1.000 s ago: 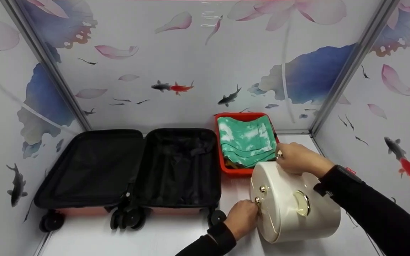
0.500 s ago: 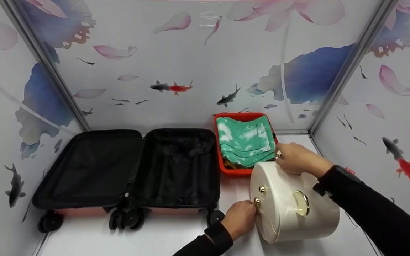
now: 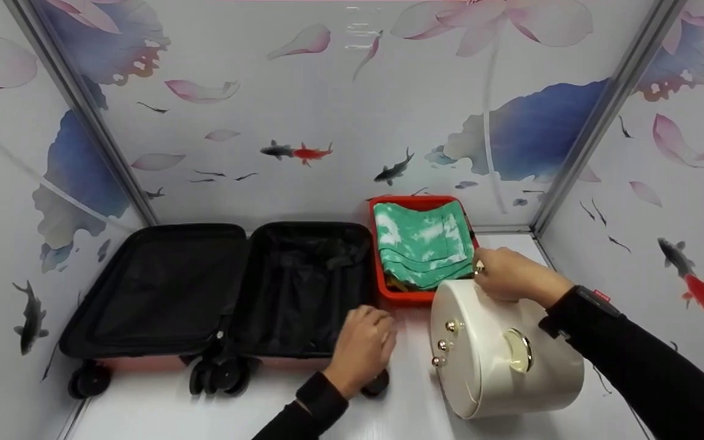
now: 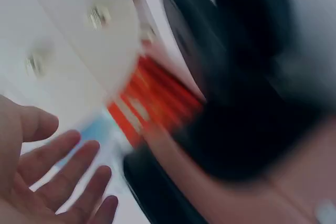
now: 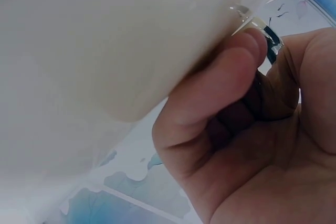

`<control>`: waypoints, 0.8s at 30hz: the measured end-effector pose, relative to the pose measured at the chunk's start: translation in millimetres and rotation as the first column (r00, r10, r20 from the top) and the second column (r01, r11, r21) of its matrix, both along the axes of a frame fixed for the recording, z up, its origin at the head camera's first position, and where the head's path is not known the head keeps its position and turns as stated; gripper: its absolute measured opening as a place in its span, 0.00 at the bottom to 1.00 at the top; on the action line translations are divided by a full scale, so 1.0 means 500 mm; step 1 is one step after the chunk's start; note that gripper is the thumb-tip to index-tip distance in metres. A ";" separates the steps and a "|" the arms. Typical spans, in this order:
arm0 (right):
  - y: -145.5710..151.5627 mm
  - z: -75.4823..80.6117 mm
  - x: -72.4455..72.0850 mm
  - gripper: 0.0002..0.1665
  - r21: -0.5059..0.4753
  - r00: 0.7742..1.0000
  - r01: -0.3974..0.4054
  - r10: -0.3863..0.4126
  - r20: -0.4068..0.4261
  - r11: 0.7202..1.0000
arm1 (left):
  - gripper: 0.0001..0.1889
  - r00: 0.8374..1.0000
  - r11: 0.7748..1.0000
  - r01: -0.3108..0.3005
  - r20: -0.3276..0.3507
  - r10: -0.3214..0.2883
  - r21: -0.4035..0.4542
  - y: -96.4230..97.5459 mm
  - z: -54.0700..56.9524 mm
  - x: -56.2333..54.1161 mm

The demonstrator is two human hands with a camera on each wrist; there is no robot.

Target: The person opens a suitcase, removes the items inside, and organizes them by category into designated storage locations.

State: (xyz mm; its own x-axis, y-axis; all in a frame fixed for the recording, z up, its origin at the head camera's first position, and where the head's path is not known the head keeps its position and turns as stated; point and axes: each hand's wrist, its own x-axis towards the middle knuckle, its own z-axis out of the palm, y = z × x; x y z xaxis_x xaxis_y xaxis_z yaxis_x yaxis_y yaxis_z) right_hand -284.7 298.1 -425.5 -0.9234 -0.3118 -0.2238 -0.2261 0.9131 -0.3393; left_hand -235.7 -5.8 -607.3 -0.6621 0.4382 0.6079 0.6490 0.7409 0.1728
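Observation:
A glossy white rounded case [image 3: 529,391] lies tipped on the white surface, its flat face turned left with gold ball knobs [image 3: 442,346] along it. My right hand [image 3: 508,274] grips the case at its far upper side. In the right wrist view, the fingers [image 5: 210,85] curl against the white wall beside a shiny gold-trimmed fitting [image 5: 270,45]. My left hand [image 3: 361,351] holds nothing and is over the front right corner of an open black-lined suitcase [image 3: 303,293]. The left wrist view shows its fingers [image 4: 79,177] loosely spread.
The suitcase's other half [image 3: 162,293] lies flat to the left, with black wheels [image 3: 230,374] sticking out in front. Behind the case stands a red basket [image 3: 404,298] holding folded green tie-dye cloth [image 3: 425,241]. Printed panels [image 3: 327,110] enclose the back and sides.
My left hand has let go of a gold knob and moved left and up to the suitcase corner, uncovering a third knob. The right hand and the case have stayed put.

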 end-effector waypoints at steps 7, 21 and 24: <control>-0.002 0.003 -0.002 0.19 0.019 1.000 -0.009 0.009 -0.005 1.000 | 0.18 0.972 0.983 -0.184 0.154 0.178 0.021 -0.162 -0.010 -0.020; 0.002 0.000 0.000 0.20 0.014 1.000 0.007 -0.007 -0.019 1.000 | 0.21 0.978 0.954 0.017 0.203 0.046 -0.299 -0.256 -0.075 -0.009; 0.005 -0.003 0.002 0.21 0.015 0.999 0.008 -0.007 -0.040 1.000 | 0.19 0.982 0.953 -0.001 0.182 0.059 -0.304 -0.254 -0.079 -0.007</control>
State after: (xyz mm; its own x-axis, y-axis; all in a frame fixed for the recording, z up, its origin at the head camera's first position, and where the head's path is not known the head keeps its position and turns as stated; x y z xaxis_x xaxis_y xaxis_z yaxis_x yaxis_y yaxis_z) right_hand -283.7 300.5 -427.2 -0.9340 -0.3019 -0.1911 -0.2324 0.9196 -0.3166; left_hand -239.1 -132.6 -646.9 -0.7665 0.5599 0.3146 0.6033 0.7957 0.0541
